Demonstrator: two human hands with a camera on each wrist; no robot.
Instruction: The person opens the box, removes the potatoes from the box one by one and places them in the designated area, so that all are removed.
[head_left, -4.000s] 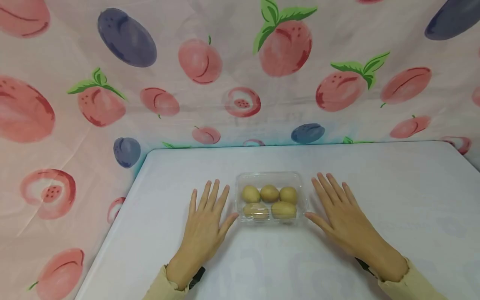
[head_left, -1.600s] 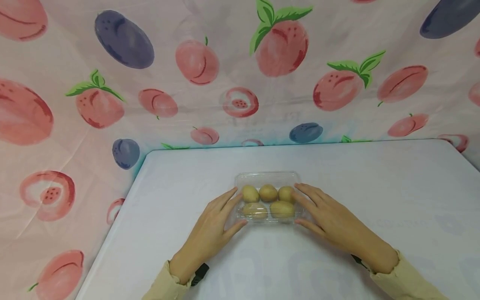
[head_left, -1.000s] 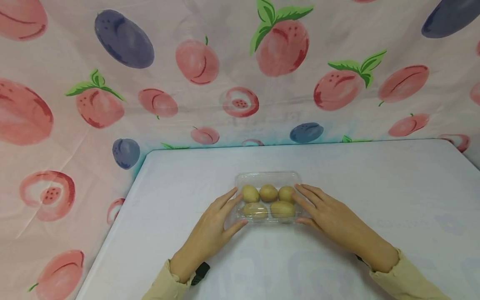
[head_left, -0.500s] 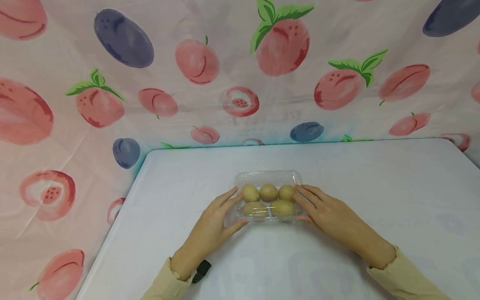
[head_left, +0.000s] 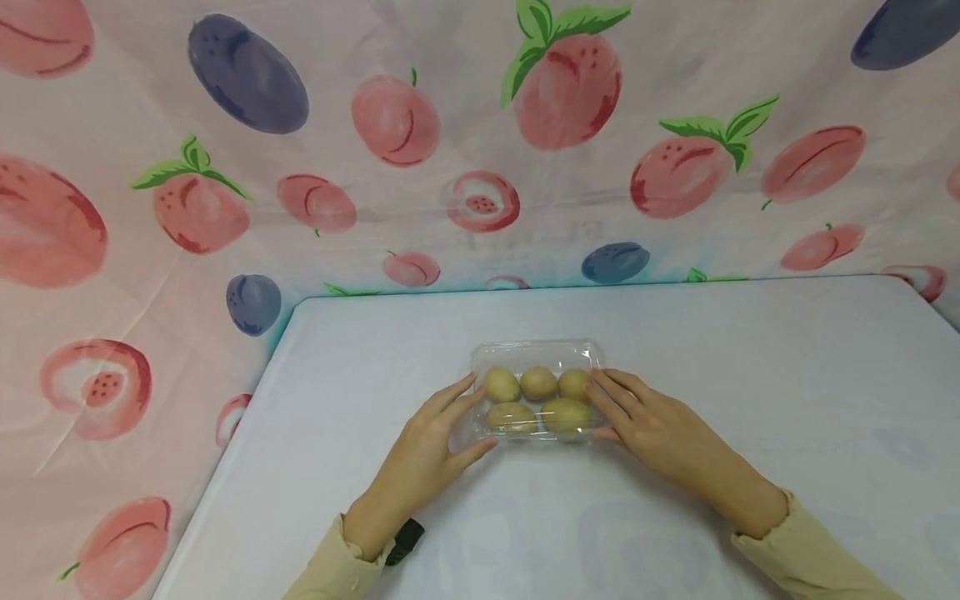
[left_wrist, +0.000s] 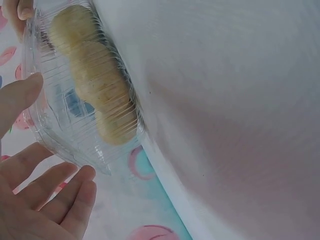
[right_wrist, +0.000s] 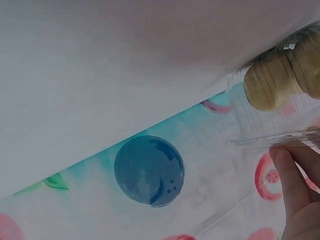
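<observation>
A clear plastic clamshell box (head_left: 538, 354) lies on the white table, its lid down over several yellow-brown oval pieces (head_left: 566, 415) that look like small potatoes. My left hand (head_left: 420, 454) grips the left front corner, thumb at the front edge and fingers along the left side. In the left wrist view, the left thumb (left_wrist: 34, 87) and fingers (left_wrist: 30, 160) meet the box rim. On the opposite side, my right hand (head_left: 652, 429) holds the right edge, thumb mostly hidden below the index finger. The right wrist view shows right fingertips (right_wrist: 285, 152) pinching the rim.
The white table (head_left: 750, 367) stretches around the box on all sides. Behind and to the left hangs a pink cloth (head_left: 315, 100) printed with peaches and plums. A dark strap (head_left: 405, 540) is on the left wrist.
Both hands have come in from flat beside the box to hold its sides. The right thumb has since tucked under the edge, and the box's front edge sits slightly higher in view.
</observation>
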